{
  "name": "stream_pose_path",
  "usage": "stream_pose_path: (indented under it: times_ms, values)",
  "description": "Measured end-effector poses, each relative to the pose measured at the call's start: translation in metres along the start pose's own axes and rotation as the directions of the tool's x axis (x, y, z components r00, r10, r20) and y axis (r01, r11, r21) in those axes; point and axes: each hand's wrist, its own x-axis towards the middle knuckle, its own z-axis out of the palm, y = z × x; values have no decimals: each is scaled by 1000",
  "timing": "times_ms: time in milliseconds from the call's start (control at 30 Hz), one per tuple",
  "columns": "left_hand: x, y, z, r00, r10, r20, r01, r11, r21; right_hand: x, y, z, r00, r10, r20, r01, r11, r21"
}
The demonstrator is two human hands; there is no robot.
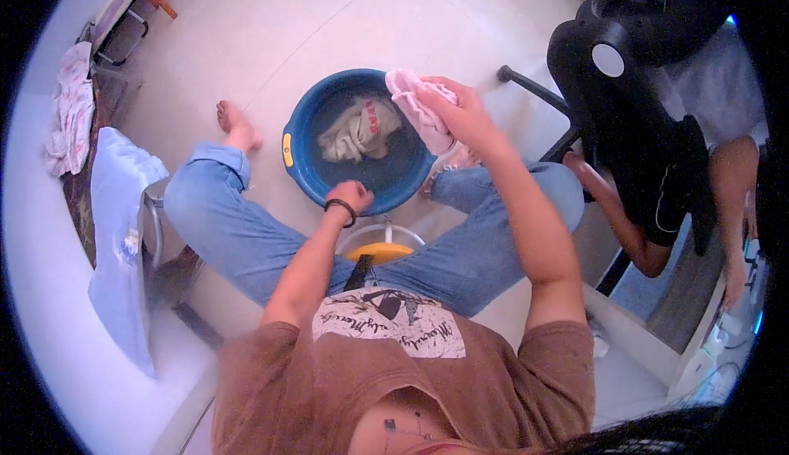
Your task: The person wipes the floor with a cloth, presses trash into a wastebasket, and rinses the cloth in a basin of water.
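Observation:
A blue plastic basin (pixel 300 114) with a yellow handle patch stands on the floor between my knees. Water fills part of it, and a crumpled beige cloth with red lettering (pixel 359 132) lies in the water. Raised over the basin's right rim, my right hand (pixel 460 118) grips a bunched pink cloth (pixel 417 106). My left hand (pixel 351 197), with a dark band at the wrist, is curled closed at the near rim. Nothing shows in its fingers; their undersides are hidden.
Close to me is a white-rimmed round object with a yellow part (pixel 380 251). On the right, another person (pixel 629 225) sits by a black office chair (pixel 567 138). Light blue cloth (pixel 119 208) and a patterned cloth (pixel 72 114) hang at the left.

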Motion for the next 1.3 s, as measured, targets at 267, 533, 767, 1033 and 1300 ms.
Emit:
stream_pose_path:
  times_ms: [267,533,767,1033,1300]
  values:
    - [54,-18,63,971,194,-137,-176,976,128,10,29,16,972,229,-42,-227,888,-400]
    - [40,7,22,991,25,131,-20,999,-39,33,162,88,892,421,-164,-420,640,-643]
    - [44,-4,27,898,-293,-329,186,929,-319,11,257,119,936,145,-320,-346,550,-760]
    - [60,9,26,860,176,-480,-209,978,-15,28,260,122,991,26,-134,-133,411,-902]
    - [93,-12,44,910,-220,-350,200,975,-94,46,268,102,972,43,233,223,163,-961]
